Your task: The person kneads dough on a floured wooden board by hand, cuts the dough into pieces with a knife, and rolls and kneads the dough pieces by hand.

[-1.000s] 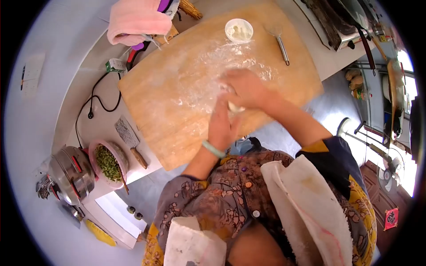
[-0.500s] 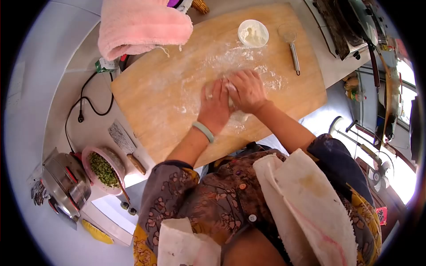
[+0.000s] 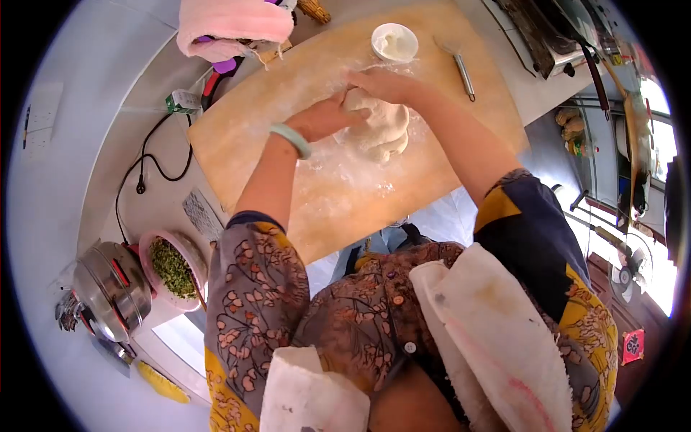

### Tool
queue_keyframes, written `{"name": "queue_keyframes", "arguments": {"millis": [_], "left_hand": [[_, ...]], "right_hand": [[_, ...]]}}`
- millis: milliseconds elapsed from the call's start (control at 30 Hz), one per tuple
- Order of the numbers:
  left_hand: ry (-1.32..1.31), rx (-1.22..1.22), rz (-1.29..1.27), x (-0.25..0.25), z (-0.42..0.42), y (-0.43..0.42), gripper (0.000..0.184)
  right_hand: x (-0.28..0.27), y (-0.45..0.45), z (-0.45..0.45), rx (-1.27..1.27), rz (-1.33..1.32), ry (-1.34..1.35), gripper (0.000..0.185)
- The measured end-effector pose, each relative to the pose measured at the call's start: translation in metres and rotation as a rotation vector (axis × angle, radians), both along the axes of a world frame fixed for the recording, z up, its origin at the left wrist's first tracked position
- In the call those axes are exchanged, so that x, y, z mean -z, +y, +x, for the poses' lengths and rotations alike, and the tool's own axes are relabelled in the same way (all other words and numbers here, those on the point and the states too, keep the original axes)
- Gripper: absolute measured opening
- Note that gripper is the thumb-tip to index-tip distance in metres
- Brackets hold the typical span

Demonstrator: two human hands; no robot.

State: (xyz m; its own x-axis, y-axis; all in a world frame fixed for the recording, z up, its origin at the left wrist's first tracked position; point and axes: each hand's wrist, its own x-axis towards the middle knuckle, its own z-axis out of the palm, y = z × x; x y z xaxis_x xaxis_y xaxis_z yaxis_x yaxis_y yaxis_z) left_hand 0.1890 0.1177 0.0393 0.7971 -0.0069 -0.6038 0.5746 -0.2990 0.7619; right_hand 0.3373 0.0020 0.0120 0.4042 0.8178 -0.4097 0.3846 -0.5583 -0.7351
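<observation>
A pale lump of dough [image 3: 385, 133] lies on the floured wooden board [image 3: 475, 137], its near side folded and bulging. My left hand [image 3: 324, 119] is at the dough's left far side, its thumb resting on top and its fingers curled round the edge. Across the far edge reaches my right hand [image 3: 381, 84], fingers bent down and close to the left fingertips. Both hands appear to grip the dough, though part of the fingers is hidden. A green bangle [image 3: 291, 140] circles my left wrist.
Beyond the dough stands a white bowl of flour [image 3: 395, 43], with a metal-handled whisk-like tool [image 3: 464, 75] to its right. A pink cloth [image 3: 234, 29] is at the far left. Left of the board are a bowl of chopped greens [image 3: 171, 268], a steel pot [image 3: 111, 288] and a black cord [image 3: 147, 155].
Both hands have moved from on top of the dough to its far edge, uncovering most of it. The arms reach farther out and the view has shifted slightly.
</observation>
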Motion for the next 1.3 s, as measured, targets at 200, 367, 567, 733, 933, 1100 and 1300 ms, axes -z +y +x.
{"name": "queue_keyframes", "arguments": {"millis": [200,367,567,733,933,1100,1300], "left_hand": [[-0.353,-0.69,-0.228,0.009,-0.031,-0.06,0.049],[-0.578,-0.841,0.286,-0.014,-0.039,-0.145,0.048],[-0.666,-0.692,0.725,0.051,-0.045,-0.176,0.059],[-0.652,-0.706,0.774,0.061,-0.01,-0.128,0.057],[-0.348,-0.804,0.674,0.045,0.041,-0.07,0.062],[-0.25,-0.736,0.555,0.051,0.054,-0.049,0.07],[-0.324,-0.729,0.043,0.019,-0.002,-0.064,0.066]], "right_hand": [[-0.043,-0.039,-0.045,-0.141,0.013,-0.451,0.043],[-0.012,-0.087,-0.076,-0.213,0.356,-0.593,0.044],[0.015,-0.102,-0.081,-0.319,0.445,-0.705,0.053],[0.027,-0.055,-0.042,-0.319,0.309,-0.64,0.047],[0.046,0.003,-0.002,-0.128,0.27,-0.507,0.03],[0.055,0.014,0.006,-0.172,0.089,-0.514,0.029],[-0.025,-0.036,-0.036,-0.404,-0.063,-0.338,0.03]]}}
